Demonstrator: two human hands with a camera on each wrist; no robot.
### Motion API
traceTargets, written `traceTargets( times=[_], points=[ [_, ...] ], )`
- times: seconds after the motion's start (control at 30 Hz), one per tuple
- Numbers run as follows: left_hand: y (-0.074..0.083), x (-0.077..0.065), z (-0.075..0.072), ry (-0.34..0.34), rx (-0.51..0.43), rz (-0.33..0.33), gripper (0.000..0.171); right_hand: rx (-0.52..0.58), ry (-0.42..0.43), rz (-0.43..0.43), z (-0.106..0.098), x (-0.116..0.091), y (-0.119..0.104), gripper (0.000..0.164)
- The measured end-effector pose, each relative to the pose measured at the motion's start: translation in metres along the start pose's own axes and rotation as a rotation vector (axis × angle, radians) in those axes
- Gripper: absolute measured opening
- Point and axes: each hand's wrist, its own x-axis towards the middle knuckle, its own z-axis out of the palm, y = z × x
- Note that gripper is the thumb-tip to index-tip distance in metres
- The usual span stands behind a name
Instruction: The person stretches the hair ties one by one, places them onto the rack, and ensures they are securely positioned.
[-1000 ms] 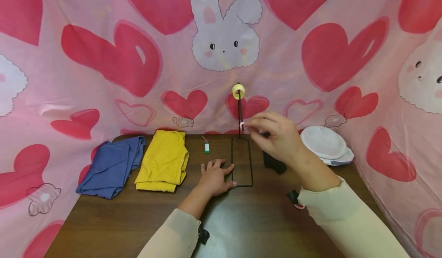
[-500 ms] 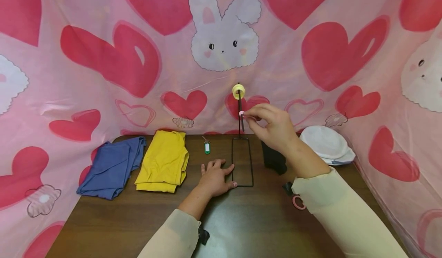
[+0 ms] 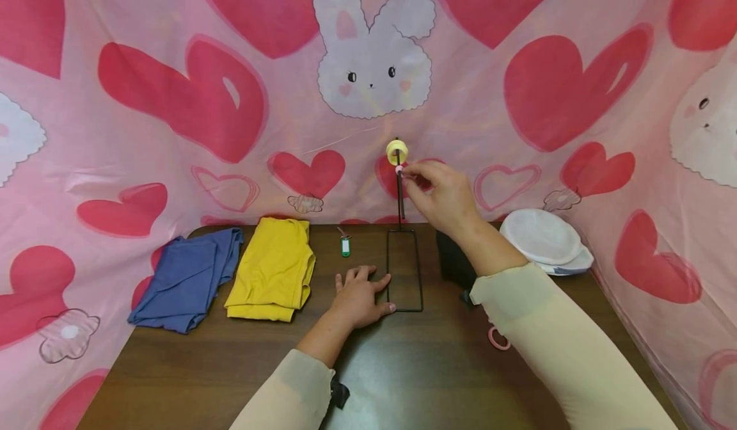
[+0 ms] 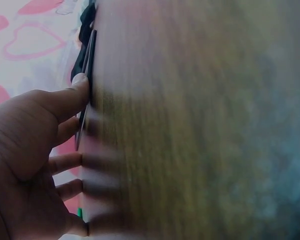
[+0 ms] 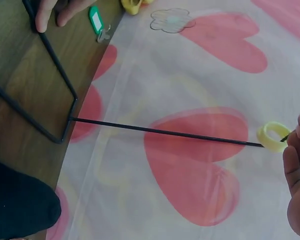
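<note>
A black wire stand has a rectangular base on the table and a thin upright with a sloping arm. My left hand lies with fingers spread, thumb and forefinger touching the base's left side; the left wrist view shows the thumb on the base wire. A yellow ring hangs around the arm near its upper end. Just below it, my right hand pinches a small pink ring at the arm. In the right wrist view, the fingertips are close beside the yellow ring; the pink ring is hidden there.
Folded blue cloth and yellow cloth lie left. A green key tag is behind my left hand. Right are a black sock-like item, white round fabric pieces and another pink ring. A patterned curtain surrounds the table.
My right hand has moved up and slightly left along the arm with the small pink ring, from its lower end to just below the yellow ring. My left hand has stayed put.
</note>
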Motion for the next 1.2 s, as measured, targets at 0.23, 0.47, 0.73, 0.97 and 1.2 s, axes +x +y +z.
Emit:
traceTargets(
  times=[0.23,0.47,0.73,0.97,1.2],
  points=[
    [-0.001,0.001,0.002,0.001,0.003,0.006,0.072,0.002,0.107,0.119,0.015,0.009,0.007,0.013],
    [0.0,0.001,0.002,0.001,0.003,0.019,0.071,0.044,0.177,0.146,0.024,0.013,0.013,0.014],
    [0.0,0.001,0.002,-0.002,0.002,0.011,0.071,0.044,0.178,0.136,0.021,0.006,0.013,0.02],
    [-0.002,0.0,0.0,0.008,-0.003,0.01,0.07,0.076,0.161,0.118,0.014,-0.008,0.013,0.023],
    [-0.001,-0.002,-0.002,0.005,-0.012,0.014,0.07,0.099,0.151,0.102,0.002,-0.027,0.012,0.027]
  ],
)
